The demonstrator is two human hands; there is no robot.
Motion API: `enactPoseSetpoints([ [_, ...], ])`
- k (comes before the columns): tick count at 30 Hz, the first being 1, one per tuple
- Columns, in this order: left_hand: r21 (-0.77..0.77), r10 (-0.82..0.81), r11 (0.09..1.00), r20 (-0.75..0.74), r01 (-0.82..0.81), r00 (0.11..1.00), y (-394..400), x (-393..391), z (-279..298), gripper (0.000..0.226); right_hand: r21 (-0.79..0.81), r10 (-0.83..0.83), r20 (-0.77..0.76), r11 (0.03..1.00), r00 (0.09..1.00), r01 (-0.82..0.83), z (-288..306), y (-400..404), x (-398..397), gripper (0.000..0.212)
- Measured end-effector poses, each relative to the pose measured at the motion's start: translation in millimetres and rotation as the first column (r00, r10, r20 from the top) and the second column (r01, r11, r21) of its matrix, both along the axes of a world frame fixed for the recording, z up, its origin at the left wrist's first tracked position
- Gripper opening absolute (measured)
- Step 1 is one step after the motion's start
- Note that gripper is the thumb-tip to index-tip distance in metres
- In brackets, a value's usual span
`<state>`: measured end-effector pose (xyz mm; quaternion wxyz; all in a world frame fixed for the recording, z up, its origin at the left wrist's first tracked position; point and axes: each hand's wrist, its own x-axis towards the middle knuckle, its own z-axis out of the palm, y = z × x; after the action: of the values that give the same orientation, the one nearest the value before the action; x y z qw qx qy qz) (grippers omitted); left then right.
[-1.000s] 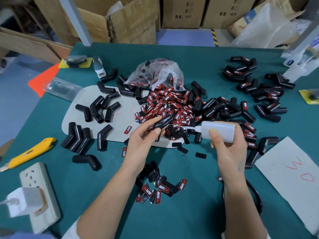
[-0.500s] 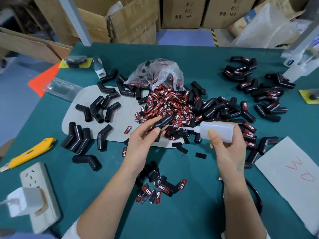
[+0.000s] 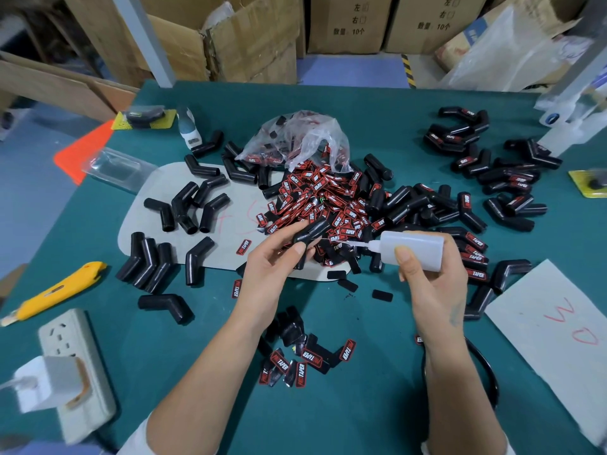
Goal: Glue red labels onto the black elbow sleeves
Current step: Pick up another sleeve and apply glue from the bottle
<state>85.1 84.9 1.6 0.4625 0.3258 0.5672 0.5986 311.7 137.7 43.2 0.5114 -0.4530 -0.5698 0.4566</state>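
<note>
My left hand pinches a sleeve; right hand grips the glue bottle: oversqueezing could flood it.

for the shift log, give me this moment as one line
step: gluing | left hand: holds elbow sleeve | right hand: grips glue bottle, nozzle at sleeve | label: not yet on

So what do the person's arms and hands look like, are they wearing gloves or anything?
No gloves: the left hand and the right hand are bare, with no rings or watch showing. The forearms are bare too. A bit of white sleeve peeks in at the bottom edge by each arm. The right wrist has a faint bluish smudge.
</note>
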Motion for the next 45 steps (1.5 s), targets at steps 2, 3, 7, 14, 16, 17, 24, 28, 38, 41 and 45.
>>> enactPoseSetpoints([
  [2,0.006,0.006,1.0,-0.007,-0.006,1.0,0.1,0.2,0.1,0.038,-0.006,-0.02,-0.014,1.0,1.0,0.02,-1.2,1.5,2.2,0.013],
  [3,0.007,0.009,1.0,-0.015,-0.009,1.0,0.3,0.3,0.4,0.038,-0.011,-0.026,-0.02,1.0,0.999,0.026,-1.7,2.0,3.0,0.012],
  [7,0.012,0.009,1.0,-0.042,-0.008,0.999,0.2,-0.3,0.7,0.039,-0.017,-0.014,-0.019,1.0,1.0,0.014,-2.9,1.4,1.1,0.014],
  [14,0.011,0.012,1.0,-0.057,-0.011,0.998,-0.4,-1.0,1.1,0.039,-0.023,-0.041,-0.005,0.999,0.999,0.041,-2.0,2.0,3.1,0.018],
  [16,0.011,0.011,1.0,-0.057,-0.011,0.998,-0.4,-0.9,1.2,0.038,-0.025,-0.033,-0.003,0.999,0.999,0.033,-1.9,1.2,2.6,0.02],
  [17,0.012,0.012,1.0,-0.056,-0.011,0.998,-0.4,-1.0,1.3,0.038,-0.024,-0.041,-0.005,0.999,0.999,0.041,-1.6,1.6,3.0,0.022],
  [24,0.012,0.006,1.0,-0.052,-0.005,0.999,-0.2,-0.9,1.2,0.038,-0.023,-0.036,-0.008,0.999,0.999,0.036,-1.6,1.6,2.7,0.021],
  [28,0.015,0.005,1.0,-0.04,-0.005,0.999,-0.1,-1.4,1.5,0.037,-0.024,-0.068,-0.02,0.997,0.997,0.068,-0.9,3.1,4.8,0.019],
  [38,0.018,0.006,1.0,-0.055,-0.005,0.998,-0.3,-1.1,0.0,0.038,-0.025,-0.078,-0.028,0.997,0.997,0.077,-0.9,2.8,5.1,0.018],
  [41,0.015,0.007,1.0,-0.049,-0.006,0.999,-0.5,-1.1,1.0,0.038,-0.027,-0.073,-0.015,0.997,0.997,0.073,-1.7,2.3,4.2,0.021],
  [45,0.021,0.012,1.0,-0.047,-0.011,0.999,-0.5,-1.3,1.8,0.038,-0.028,-0.089,-0.021,0.996,0.996,0.088,-2.0,3.9,5.4,0.02],
])
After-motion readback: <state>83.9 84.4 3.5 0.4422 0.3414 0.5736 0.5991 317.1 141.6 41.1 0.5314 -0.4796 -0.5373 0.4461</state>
